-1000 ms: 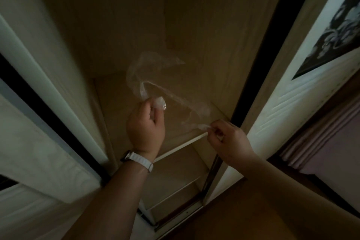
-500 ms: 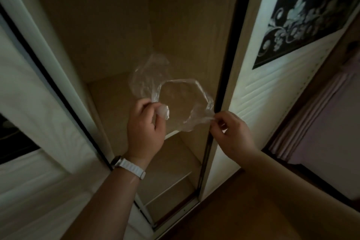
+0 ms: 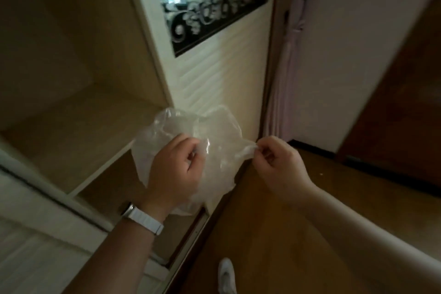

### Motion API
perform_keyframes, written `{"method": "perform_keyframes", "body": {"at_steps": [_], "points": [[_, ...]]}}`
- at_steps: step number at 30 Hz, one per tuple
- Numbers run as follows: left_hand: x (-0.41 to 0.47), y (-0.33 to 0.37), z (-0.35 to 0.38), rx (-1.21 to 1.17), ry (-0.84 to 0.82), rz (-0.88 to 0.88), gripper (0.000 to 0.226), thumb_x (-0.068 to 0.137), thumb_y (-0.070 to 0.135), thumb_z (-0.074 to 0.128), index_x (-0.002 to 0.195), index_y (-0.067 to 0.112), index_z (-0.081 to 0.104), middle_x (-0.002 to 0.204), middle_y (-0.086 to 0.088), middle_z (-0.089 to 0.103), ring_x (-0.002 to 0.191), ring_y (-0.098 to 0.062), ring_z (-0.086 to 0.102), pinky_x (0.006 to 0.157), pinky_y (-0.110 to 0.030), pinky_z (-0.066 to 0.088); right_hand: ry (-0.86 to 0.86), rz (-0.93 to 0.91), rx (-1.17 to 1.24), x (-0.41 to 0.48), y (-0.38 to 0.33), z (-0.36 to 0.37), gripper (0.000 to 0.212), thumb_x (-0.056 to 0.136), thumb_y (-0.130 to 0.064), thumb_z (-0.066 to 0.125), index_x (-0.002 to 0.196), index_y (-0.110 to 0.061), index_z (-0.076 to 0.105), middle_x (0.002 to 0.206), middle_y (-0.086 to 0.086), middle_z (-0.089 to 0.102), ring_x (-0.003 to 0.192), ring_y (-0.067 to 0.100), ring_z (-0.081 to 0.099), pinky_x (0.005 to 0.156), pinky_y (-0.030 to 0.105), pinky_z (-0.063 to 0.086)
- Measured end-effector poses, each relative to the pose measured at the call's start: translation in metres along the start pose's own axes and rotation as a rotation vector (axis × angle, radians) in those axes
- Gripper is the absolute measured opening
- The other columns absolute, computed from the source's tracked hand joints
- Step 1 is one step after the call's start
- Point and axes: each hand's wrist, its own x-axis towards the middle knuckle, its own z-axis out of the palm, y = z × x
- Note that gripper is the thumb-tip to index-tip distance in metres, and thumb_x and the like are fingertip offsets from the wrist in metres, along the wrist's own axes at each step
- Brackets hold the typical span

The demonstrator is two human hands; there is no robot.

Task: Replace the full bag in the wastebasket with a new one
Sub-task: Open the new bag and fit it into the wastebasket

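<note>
A thin clear plastic bag (image 3: 214,133) hangs crumpled between both hands in the middle of the head view. My left hand (image 3: 175,170), with a white watch band on the wrist, grips the bag's left part in a closed fist. The bag's right edge is pinched between thumb and fingers of my right hand (image 3: 278,162). No wastebasket is in view.
An open wardrobe with bare wooden shelves (image 3: 78,131) stands at the left. Its white sliding door (image 3: 222,71) with a dark floral panel is behind the bag. A pink curtain (image 3: 284,74), a wood floor (image 3: 274,234) and a white-slippered foot (image 3: 226,274) are also in view.
The view has swung right, away from the wardrobe interior. Both hands came down and out of the wardrobe with the bag, which now hangs bunched closer between them.
</note>
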Motion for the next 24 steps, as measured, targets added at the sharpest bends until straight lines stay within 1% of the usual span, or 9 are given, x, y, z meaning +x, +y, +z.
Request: {"method": "perform_keyframes", "body": {"at_steps": [3, 6, 8, 10, 12, 15, 17, 19, 24], "points": [[0.003, 0.039, 0.037, -0.113, -0.135, 0.063, 0.029, 0.098, 0.024, 0.045, 0.071, 0.013, 0.051, 0.066, 0.0, 0.047, 0.06, -0.018, 0.048, 0.054, -0.038, 0.046, 0.106, 0.05, -0.073, -0.033, 0.016, -0.048, 0.012, 0.088, -0.018, 0.062, 0.083, -0.027, 0.057, 0.078, -0.011, 0.057, 0.065, 0.01, 0.054, 0.055, 0.023, 0.047], [0.01, 0.076, 0.076, -0.167, -0.238, 0.163, 0.03, 0.096, 0.033, 0.04, 0.068, 0.021, 0.043, 0.065, 0.008, 0.041, 0.058, -0.011, 0.043, 0.051, -0.02, 0.038, 0.207, 0.099, -0.146, -0.063, 0.033, -0.093, 0.009, 0.088, -0.016, 0.063, 0.084, -0.024, 0.06, 0.081, -0.011, 0.059, 0.067, 0.01, 0.057, 0.057, 0.03, 0.052], [0.016, 0.1, 0.104, -0.168, -0.293, 0.226, 0.024, 0.095, 0.035, 0.043, 0.072, 0.029, 0.041, 0.066, 0.013, 0.039, 0.059, -0.007, 0.042, 0.052, -0.014, 0.033, 0.247, 0.145, -0.162, -0.082, 0.047, -0.121, 0.005, 0.088, -0.016, 0.063, 0.088, -0.021, 0.062, 0.084, -0.01, 0.06, 0.071, 0.01, 0.059, 0.06, 0.033, 0.054], [0.022, 0.12, 0.135, -0.194, -0.346, 0.255, 0.014, 0.093, 0.031, 0.053, 0.08, 0.031, 0.048, 0.069, 0.017, 0.041, 0.06, -0.002, 0.045, 0.053, -0.012, 0.033, 0.284, 0.168, -0.184, -0.098, 0.064, -0.147, 0.006, 0.088, -0.014, 0.063, 0.091, -0.019, 0.063, 0.087, -0.009, 0.062, 0.074, 0.009, 0.062, 0.063, 0.032, 0.056], [0.029, 0.138, 0.167, -0.244, -0.385, 0.275, 0.004, 0.089, 0.03, 0.057, 0.09, 0.026, 0.057, 0.072, 0.017, 0.046, 0.062, 0.0, 0.048, 0.054, -0.014, 0.037, 0.333, 0.183, -0.217, -0.109, 0.083, -0.17, 0.009, 0.088, -0.01, 0.065, 0.092, -0.018, 0.064, 0.087, -0.009, 0.063, 0.076, 0.008, 0.063, 0.064, 0.026, 0.056], [0.044, 0.164, 0.22, -0.302, -0.446, 0.328, 0.01, 0.088, 0.026, 0.062, 0.097, 0.021, 0.062, 0.075, 0.014, 0.053, 0.065, -0.002, 0.051, 0.057, -0.017, 0.04, 0.426, 0.251, -0.26, -0.118, 0.113, -0.2, 0.011, 0.087, -0.006, 0.066, 0.091, -0.016, 0.064, 0.086, -0.007, 0.064, 0.076, 0.009, 0.063, 0.063, 0.021, 0.054], [0.058, 0.179, 0.256, -0.302, -0.464, 0.372, 0.01, 0.088, 0.026, 0.062, 0.096, 0.02, 0.063, 0.077, 0.009, 0.059, 0.066, -0.009, 0.055, 0.056, -0.027, 0.048, 0.476, 0.307, -0.294, -0.119, 0.136, -0.218, 0.008, 0.087, -0.007, 0.066, 0.092, -0.013, 0.065, 0.086, -0.005, 0.064, 0.076, 0.01, 0.063, 0.064, 0.024, 0.055], [0.075, 0.193, 0.294, -0.334, -0.501, 0.394, 0.011, 0.09, 0.03, 0.058, 0.095, 0.021, 0.062, 0.078, 0.006, 0.062, 0.068, -0.012, 0.058, 0.058, -0.034, 0.052, 0.528, 0.343, -0.32, -0.115, 0.16, -0.233, 0.005, 0.088, -0.01, 0.065, 0.091, -0.013, 0.065, 0.083, -0.004, 0.065, 0.073, 0.01, 0.063, 0.062, 0.027, 0.056], [0.121, 0.226, 0.383, -0.495, -0.639, 0.483, 0.016, 0.09, 0.034, 0.051, 0.088, 0.021, 0.06, 0.076, 0.006, 0.061, 0.066, -0.008, 0.057, 0.057, -0.035, 0.052, 0.688, 0.552, -0.324, -0.09, 0.21, -0.271, 0.007, 0.087, -0.015, 0.064, 0.081, -0.019, 0.063, 0.075, -0.006, 0.063, 0.067, 0.012, 0.061, 0.06, 0.032, 0.053]]}}
